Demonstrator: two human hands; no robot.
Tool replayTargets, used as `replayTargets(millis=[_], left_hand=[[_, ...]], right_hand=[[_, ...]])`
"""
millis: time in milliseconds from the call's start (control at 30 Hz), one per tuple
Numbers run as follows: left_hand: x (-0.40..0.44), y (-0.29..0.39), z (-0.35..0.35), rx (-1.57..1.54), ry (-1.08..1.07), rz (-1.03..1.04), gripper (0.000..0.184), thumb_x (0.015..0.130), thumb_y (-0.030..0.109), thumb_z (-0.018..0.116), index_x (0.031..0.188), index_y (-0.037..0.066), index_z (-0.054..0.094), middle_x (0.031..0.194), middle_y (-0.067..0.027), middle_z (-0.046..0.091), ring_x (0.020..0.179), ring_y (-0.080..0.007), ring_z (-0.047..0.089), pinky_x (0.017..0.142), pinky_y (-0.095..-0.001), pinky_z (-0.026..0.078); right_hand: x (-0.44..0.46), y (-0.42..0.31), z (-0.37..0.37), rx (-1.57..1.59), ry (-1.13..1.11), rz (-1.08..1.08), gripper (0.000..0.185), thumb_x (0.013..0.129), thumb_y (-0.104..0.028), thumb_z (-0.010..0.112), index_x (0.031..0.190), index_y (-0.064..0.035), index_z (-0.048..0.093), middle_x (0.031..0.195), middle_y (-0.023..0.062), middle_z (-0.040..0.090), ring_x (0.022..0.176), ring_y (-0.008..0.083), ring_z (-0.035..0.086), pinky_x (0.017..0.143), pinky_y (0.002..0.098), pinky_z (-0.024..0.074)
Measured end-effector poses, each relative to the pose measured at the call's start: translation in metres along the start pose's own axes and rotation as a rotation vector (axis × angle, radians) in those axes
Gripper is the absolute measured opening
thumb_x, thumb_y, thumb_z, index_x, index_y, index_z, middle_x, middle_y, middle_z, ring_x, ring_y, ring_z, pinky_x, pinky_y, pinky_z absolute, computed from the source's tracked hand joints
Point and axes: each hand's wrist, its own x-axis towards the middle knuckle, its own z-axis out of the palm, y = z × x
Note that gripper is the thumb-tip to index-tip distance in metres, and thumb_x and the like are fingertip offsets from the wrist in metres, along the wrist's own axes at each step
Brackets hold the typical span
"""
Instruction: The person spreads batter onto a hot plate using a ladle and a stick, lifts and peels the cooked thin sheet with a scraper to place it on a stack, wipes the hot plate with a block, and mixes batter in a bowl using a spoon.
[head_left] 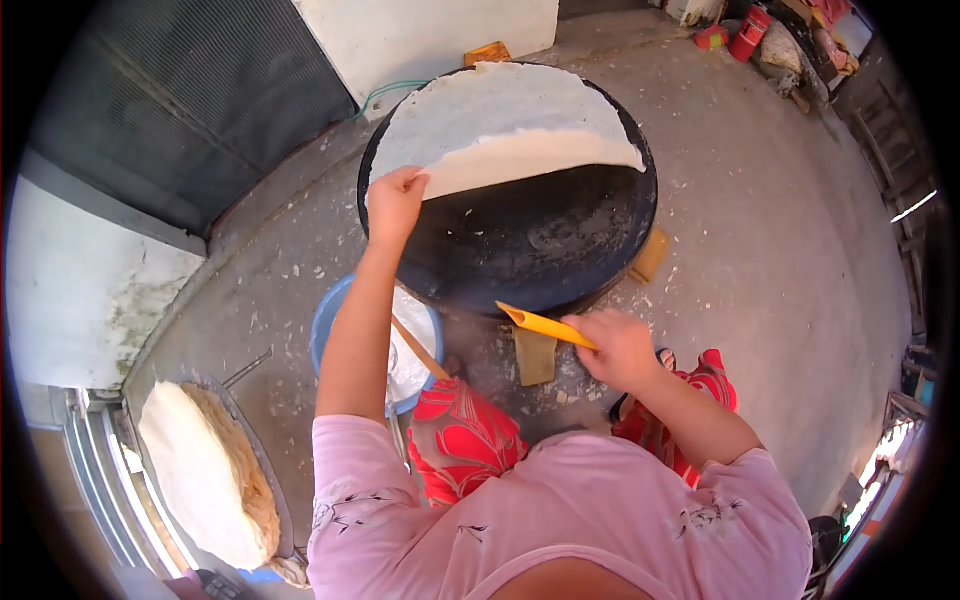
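Note:
A large round black griddle (540,235) stands on the floor in front of me. Over its far half lies a thin pale flatbread sheet (490,110), its near edge lifted and folded back. My left hand (395,205) pinches that sheet at its left corner, fingers closed. Near the griddle's front rim, my right hand (617,348) is wrapped round a yellow scraper-like tool (545,325) with a slanted, hollow-looking end. The tool points left and sits apart from the sheet.
A blue basin (328,320) with white batter and a wooden stick (420,348) stands by my left knee. At lower left is a thick stack of flatbreads (205,470). Bricks (535,357) lie by the griddle's base. A white wall (430,40) rises behind it.

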Motion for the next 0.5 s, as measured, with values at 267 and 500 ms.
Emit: replayTargets(millis=[267, 500], left_hand=[[0.030, 0.031, -0.006, 0.042, 0.036, 0.246, 0.015, 0.075, 0.011, 0.061, 0.085, 0.000, 0.064, 0.076, -0.0138, 0.063, 0.066, -0.0203, 0.061, 0.063, -0.0271, 0.046], [0.055, 0.071, -0.009, 0.186, 0.059, 0.495, 0.009, 0.073, 0.008, 0.060, 0.079, 0.002, 0.063, 0.075, -0.0142, 0.061, 0.071, -0.0288, 0.059, 0.064, -0.0319, 0.046]], right_hand=[[0.079, 0.009, 0.058, -0.208, -0.007, -0.377, 0.025, 0.069, -0.013, 0.051, 0.093, -0.0145, 0.060, 0.076, 0.0017, 0.055, 0.072, 0.0188, 0.054, 0.064, 0.0319, 0.0415], [0.182, 0.045, 0.081, -0.428, 0.192, -0.092, 0.019, 0.070, -0.012, 0.052, 0.087, -0.0127, 0.061, 0.071, 0.0039, 0.056, 0.069, 0.0206, 0.055, 0.060, 0.0340, 0.0430]])
